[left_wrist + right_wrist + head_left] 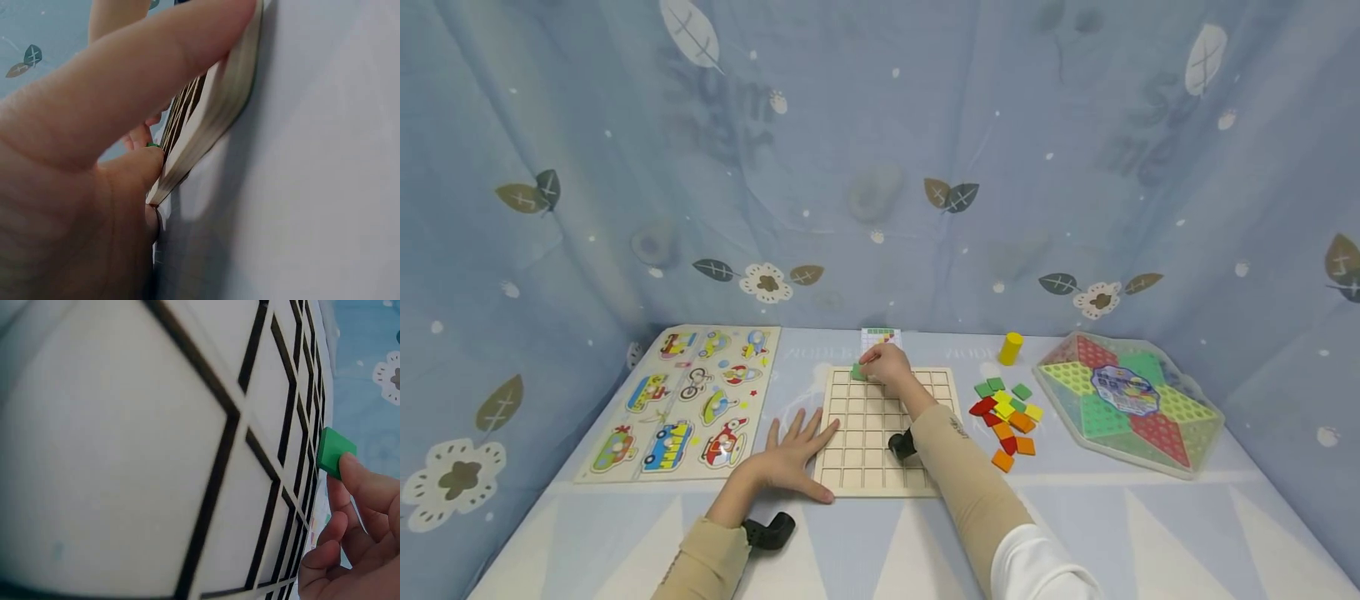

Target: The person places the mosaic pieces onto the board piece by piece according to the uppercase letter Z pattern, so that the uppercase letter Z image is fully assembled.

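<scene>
A wooden grid board [855, 437] lies on the table, its squares framed by raised lines. My right hand [887, 368] is over the board's far edge and pinches a green square tile [334, 452] between thumb and fingers. In the head view the green tile [857, 372] overlaps a far-row square, left of the middle. My left hand [792, 462] rests at the board's left side with fingers spread; its thumb and a fingertip touch the edge. Behind the right hand lies a small pattern card [880, 335] with coloured squares, partly hidden.
Loose green, yellow, red and orange tiles [1003, 410] lie right of the board. Beyond them stands a yellow cylinder [1011, 348], with a boxed star-patterned game board [1120, 404] at far right. A vehicle picture puzzle [688, 400] lies on the left. A patterned curtain [880, 167] hangs behind.
</scene>
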A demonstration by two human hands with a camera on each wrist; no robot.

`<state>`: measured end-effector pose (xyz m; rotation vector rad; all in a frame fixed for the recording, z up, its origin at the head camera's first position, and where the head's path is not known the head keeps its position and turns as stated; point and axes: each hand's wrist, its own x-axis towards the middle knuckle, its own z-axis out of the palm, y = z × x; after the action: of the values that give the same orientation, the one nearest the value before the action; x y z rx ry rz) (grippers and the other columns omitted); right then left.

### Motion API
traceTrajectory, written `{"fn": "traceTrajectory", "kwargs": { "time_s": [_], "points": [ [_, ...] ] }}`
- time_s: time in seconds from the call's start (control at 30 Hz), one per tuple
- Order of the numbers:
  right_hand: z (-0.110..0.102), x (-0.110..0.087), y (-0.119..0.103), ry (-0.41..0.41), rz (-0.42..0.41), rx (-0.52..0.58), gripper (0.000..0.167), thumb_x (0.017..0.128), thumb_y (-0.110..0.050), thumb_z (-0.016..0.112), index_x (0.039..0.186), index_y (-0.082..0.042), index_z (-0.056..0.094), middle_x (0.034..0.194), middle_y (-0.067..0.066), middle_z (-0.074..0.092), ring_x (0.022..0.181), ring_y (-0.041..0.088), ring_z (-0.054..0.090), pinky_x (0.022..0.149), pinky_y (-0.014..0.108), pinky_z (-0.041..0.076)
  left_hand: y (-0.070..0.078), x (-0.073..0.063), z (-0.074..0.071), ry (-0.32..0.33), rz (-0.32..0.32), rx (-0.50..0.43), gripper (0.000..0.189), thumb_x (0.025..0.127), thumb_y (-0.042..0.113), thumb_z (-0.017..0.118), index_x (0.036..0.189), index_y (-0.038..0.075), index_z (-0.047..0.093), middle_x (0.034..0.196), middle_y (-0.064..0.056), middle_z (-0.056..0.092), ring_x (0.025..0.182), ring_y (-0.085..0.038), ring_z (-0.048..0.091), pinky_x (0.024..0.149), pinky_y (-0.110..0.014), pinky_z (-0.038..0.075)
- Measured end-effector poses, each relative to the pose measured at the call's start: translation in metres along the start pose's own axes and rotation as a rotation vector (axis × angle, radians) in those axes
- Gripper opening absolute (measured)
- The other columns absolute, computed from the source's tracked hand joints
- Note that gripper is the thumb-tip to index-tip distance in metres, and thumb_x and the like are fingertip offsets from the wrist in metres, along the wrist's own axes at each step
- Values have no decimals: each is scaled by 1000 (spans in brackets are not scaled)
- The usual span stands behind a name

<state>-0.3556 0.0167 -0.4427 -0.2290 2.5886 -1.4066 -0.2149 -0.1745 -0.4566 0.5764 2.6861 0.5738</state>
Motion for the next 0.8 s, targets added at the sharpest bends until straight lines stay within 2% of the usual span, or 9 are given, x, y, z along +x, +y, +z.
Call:
{"fn": "traceTrajectory", "kwargs": {
  "time_s": [0.13,0.37,0.47,0.63,0.8],
  "points": [
    [2,0,1,-9,4,-13,8,83,-11,69,90,-8,69,91,5,62,82,19,57,72,31,50,-1,0,0,6,7,3,112,64,59,74,149,15,17,154,-19,-1,138,-43,-10,101,-67,-12],
    [2,-2,-4,-10,-12,-187,10,83,-15,69,92,-11,70,100,6,64,88,22,58,77,37,49,0,2,0,-2,-1,3,112,63,59,74,149,16,17,154,-18,-2,138,-42,-10,101,-67,-12],
    [0,-2,-4,-3,-34,-212,14,84,-16,68,96,-11,69,100,7,64,87,23,59,75,37,49,1,2,-1,4,-4,6,111,63,59,74,149,16,17,154,-17,-1,138,-41,-10,102,-66,-12],
    [-9,-3,4,24,-42,-68,18,85,-13,66,102,-7,66,98,8,61,86,22,57,71,33,49,2,2,-1,2,1,-3,111,63,58,74,149,16,17,154,-18,-1,138,-42,-10,101,-66,-12],
    [-26,-9,11,46,-48,75,20,85,-6,64,105,-2,65,97,11,61,89,24,57,75,34,50,1,0,-1,-4,5,-16,111,64,57,74,149,15,17,154,-19,-2,138,-42,-10,101,-66,-13]
  ]
}}
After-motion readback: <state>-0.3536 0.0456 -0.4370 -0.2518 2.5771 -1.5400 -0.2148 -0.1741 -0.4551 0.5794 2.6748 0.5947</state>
